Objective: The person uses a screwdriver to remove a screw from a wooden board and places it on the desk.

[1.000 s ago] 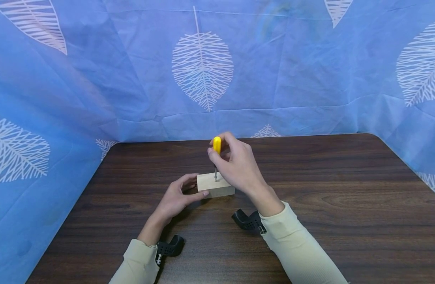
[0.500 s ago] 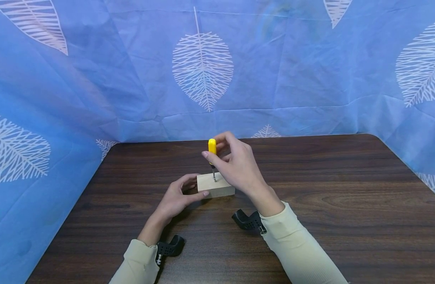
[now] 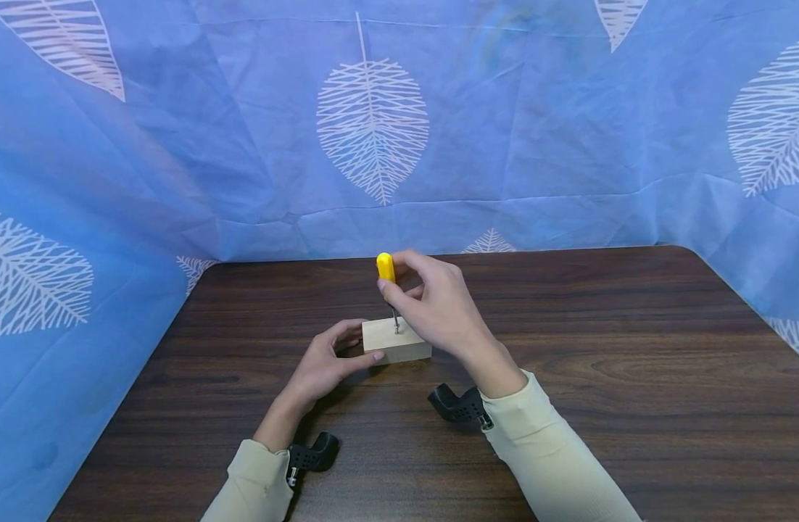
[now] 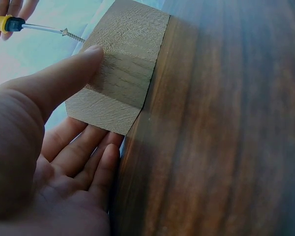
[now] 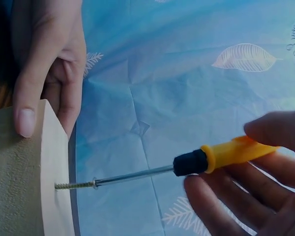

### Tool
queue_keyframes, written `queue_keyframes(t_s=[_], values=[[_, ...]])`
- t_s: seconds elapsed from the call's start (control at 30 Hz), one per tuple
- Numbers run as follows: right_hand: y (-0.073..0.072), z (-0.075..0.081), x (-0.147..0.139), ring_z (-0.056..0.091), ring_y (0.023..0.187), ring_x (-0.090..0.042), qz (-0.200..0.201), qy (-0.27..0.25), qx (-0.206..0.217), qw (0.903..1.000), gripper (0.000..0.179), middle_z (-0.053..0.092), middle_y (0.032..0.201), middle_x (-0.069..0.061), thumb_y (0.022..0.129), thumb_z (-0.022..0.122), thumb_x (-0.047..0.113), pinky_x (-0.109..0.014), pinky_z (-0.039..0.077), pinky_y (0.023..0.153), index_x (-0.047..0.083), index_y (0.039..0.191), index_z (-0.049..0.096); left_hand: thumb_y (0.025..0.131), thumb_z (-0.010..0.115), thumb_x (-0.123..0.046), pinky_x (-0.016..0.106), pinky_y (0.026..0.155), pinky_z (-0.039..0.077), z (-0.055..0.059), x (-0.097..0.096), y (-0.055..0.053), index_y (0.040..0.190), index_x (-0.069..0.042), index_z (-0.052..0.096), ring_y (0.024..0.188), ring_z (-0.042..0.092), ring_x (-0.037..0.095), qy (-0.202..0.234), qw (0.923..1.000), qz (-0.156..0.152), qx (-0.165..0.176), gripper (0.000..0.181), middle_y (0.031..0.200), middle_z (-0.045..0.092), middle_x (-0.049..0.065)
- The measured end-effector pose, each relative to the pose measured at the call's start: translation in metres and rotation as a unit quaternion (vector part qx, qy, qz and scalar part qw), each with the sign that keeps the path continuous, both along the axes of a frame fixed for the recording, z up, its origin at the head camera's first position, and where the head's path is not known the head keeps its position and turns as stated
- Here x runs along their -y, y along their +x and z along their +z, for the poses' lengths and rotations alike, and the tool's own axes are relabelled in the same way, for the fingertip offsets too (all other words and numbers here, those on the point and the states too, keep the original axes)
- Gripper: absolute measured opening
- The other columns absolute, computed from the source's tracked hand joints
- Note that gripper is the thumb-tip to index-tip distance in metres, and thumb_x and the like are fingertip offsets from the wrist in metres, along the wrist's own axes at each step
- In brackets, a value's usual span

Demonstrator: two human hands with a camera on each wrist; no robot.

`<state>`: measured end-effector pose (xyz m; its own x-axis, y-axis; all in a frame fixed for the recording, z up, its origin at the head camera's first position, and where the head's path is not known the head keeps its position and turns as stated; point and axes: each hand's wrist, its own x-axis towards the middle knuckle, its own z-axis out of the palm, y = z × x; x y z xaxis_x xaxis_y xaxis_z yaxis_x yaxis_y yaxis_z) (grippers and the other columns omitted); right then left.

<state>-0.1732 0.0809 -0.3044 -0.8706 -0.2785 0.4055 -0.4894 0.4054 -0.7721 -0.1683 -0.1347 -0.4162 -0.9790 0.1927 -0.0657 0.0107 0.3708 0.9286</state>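
A pale wooden block (image 3: 380, 335) sits on the table, its left end held by my left hand (image 3: 321, 362), thumb on the near face and fingers around the end and far side. From the block's top stands a screw (image 5: 74, 186), partly sunk, with much of its thread showing. My right hand (image 3: 439, 297) holds a screwdriver by its yellow handle (image 5: 236, 151) between thumb and fingers. The screwdriver's metal shaft (image 5: 135, 175) meets the screw head, nearly in line with it. In the left wrist view the thumb (image 4: 73, 69) lies flat on the block.
A dark wood-grain table (image 3: 602, 348) spreads around the block. Blue cloth (image 3: 243, 130) with white leaf prints hangs behind and at the sides. Black wrist mounts (image 3: 315, 452) stick out from both sleeves, close over the table.
The screwdriver's handle top has shifted left and now leans that way. My right thumb and fingers have moved along the handle. My left hand and the block stay put.
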Motion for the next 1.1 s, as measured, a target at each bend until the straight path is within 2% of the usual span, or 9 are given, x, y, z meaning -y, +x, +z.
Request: queue_keyframes(t_s=[0.1,0.23,0.33,0.43,0.57,0.7,0.8,0.9,1.1], values=[[0.0,0.001,-0.002,0.077,0.096,-0.017,0.014,0.008,0.006,0.9998,0.029,0.077,0.117,-0.005,0.103,0.074,0.016,-0.03,0.066,0.081,0.011,0.131,0.073,0.094,0.087,-0.027,0.06,0.117,0.049,-0.001,0.0,0.0,0.145,-0.024,0.065,0.14,0.061,0.033,0.003,1.0,0.001,-0.002,0.056,0.146,0.068,0.005],[-0.001,0.007,-0.015,0.079,0.092,-0.021,0.013,-0.008,0.013,0.9998,0.03,0.077,0.115,-0.006,0.104,0.074,0.017,-0.029,0.066,0.078,0.011,0.133,0.072,0.094,0.086,-0.029,0.061,0.118,0.047,-0.003,0.0,0.0,0.145,-0.025,0.065,0.142,0.06,0.034,0.006,1.0,-0.001,-0.004,0.055,0.147,0.068,0.004],[-0.002,0.012,-0.036,0.079,0.092,-0.022,-0.018,-0.012,0.022,0.9995,0.03,0.076,0.113,-0.008,0.104,0.074,0.02,-0.028,0.066,0.078,0.011,0.132,0.071,0.094,0.087,-0.029,0.062,0.12,0.045,-0.004,-0.001,0.001,0.145,-0.025,0.065,0.144,0.057,0.035,0.008,1.0,-0.002,-0.004,0.056,0.148,0.067,0.004],[-0.004,0.009,-0.068,0.078,0.094,-0.022,-0.057,0.03,0.049,0.9967,0.031,0.076,0.112,-0.009,0.104,0.074,0.026,-0.029,0.065,0.08,0.012,0.132,0.071,0.094,0.087,-0.028,0.062,0.119,0.046,-0.004,-0.001,0.002,0.145,-0.026,0.066,0.145,0.056,0.037,0.011,0.9999,0.003,-0.003,0.055,0.147,0.067,0.005],[-0.007,-0.017,-0.124,0.078,0.087,-0.02,-0.07,0.1,0.129,0.9841,0.041,0.075,0.111,-0.012,0.105,0.072,0.033,-0.033,0.066,0.075,0.006,0.136,0.068,0.094,0.087,-0.028,0.063,0.118,0.047,-0.003,0.001,0.003,0.145,-0.024,0.066,0.145,0.056,0.04,0.008,0.9999,0.002,-0.008,0.056,0.147,0.067,0.008],[-0.003,-0.056,-0.177,0.075,0.079,-0.017,-0.071,0.131,0.248,0.9572,0.053,0.074,0.108,-0.014,0.107,0.07,0.033,-0.034,0.067,0.072,-0.005,0.142,0.059,0.094,0.087,-0.029,0.061,0.116,0.049,0.0,0.004,0.004,0.146,-0.025,0.065,0.145,0.056,0.039,-0.003,1.0,0.0,-0.002,0.057,0.149,0.066,0.008],[0.001,-0.074,-0.199,0.076,0.078,-0.018,-0.085,0.133,0.303,0.9397,0.058,0.074,0.107,-0.013,0.107,0.07,0.034,-0.032,0.066,0.07,-0.008,0.144,0.056,0.094,0.087,-0.029,0.059,0.114,0.051,0.002,0.009,0.003,0.147,-0.025,0.064,0.145,0.056,0.037,-0.013,0.9999,0.003,0.002,0.058,0.15,0.065,0.007],[0.004,-0.077,-0.206,0.076,0.076,-0.019,-0.092,0.134,0.306,0.938,0.058,0.076,0.106,-0.014,0.105,0.072,0.033,-0.033,0.066,0.069,-0.009,0.143,0.057,0.094,0.087,-0.03,0.058,0.112,0.053,0.004,0.008,0.001,0.148,-0.024,0.063,0.144,0.057,0.036,-0.018,0.9998,0.006,0.003,0.06,0.15,0.065,0.007],[0.009,-0.074,-0.203,0.074,0.067,-0.018,-0.112,0.174,0.263,0.9424,0.049,0.078,0.096,-0.011,0.101,0.077,0.027,-0.034,0.064,0.064,-0.008,0.133,0.063,0.093,0.088,-0.033,0.058,0.113,0.051,0.0,0.0,0.001,0.148,-0.024,0.063,0.142,0.058,0.035,-0.018,0.9997,0.013,0.007,0.061,0.148,0.066,0.007]])
